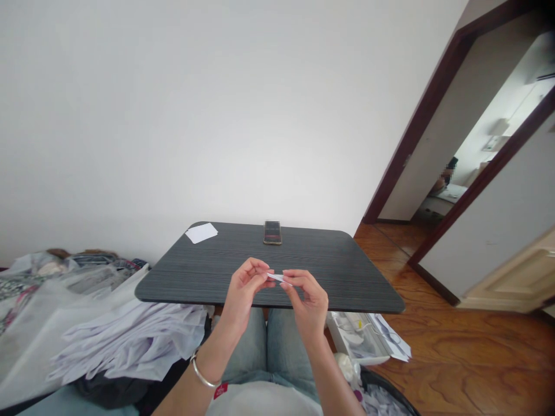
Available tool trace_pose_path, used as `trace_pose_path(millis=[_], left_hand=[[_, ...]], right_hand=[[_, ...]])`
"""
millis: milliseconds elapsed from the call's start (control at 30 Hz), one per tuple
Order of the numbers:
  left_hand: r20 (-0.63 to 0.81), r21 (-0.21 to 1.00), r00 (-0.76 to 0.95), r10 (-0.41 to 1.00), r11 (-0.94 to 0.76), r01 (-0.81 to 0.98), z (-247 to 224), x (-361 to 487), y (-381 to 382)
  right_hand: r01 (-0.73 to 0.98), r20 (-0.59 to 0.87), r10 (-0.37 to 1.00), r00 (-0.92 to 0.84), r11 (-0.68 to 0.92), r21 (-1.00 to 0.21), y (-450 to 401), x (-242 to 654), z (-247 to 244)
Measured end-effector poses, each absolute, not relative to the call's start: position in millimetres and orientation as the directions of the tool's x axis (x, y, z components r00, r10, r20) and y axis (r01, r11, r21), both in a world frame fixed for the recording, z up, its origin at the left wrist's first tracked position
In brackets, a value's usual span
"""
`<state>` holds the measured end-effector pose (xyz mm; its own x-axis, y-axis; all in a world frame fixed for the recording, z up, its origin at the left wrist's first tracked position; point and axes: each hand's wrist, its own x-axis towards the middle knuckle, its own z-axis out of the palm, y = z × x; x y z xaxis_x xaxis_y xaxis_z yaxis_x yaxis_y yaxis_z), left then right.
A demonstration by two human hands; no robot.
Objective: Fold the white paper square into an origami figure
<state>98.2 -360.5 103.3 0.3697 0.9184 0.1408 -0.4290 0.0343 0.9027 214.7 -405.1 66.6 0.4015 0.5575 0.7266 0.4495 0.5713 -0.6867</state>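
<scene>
A small, narrow piece of white paper (276, 278) is held between both hands above the front part of a dark wood-grain table (234, 248). My left hand (245, 288) pinches its left end between thumb and fingers. At its right end, my right hand (309, 294) pinches it the same way. White cards or sheets (202, 233) lie at the table's back left corner. A phone (273, 232) rests near the middle of the back edge.
Folded white cloth (134, 341) and plastic-wrapped items (65, 289) are piled on the left. Below the table's right side are a white box (359, 338), papers (392, 338) and a black-rimmed bin (385, 384). Through the doorway at right, a person is partly visible.
</scene>
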Motion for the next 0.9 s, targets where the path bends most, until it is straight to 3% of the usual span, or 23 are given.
trace_pose_path(millis=[300, 567, 900], left_hand=[[0.147, 0.924, 0.383, 0.912, 0.011, -0.381, 99.4, 95.3, -354.4], [0.278, 0.96, 0.458, 0.845, -0.222, -0.172, 97.7, 87.4, -345.0], [0.221, 0.973, 0.482, 0.848, -0.154, -0.174, 96.7, 87.9, -340.3]], right_hand=[[0.32, 0.633, 0.629, 0.45, 0.548, -0.772, -401.6, 216.0, 61.4], [0.059, 0.432, 0.754, 0.495, 0.467, -0.882, -399.2, 218.1, 59.8], [-0.156, 0.29, 0.844, 0.451, 0.394, -0.906, -399.2, 217.0, 64.3]])
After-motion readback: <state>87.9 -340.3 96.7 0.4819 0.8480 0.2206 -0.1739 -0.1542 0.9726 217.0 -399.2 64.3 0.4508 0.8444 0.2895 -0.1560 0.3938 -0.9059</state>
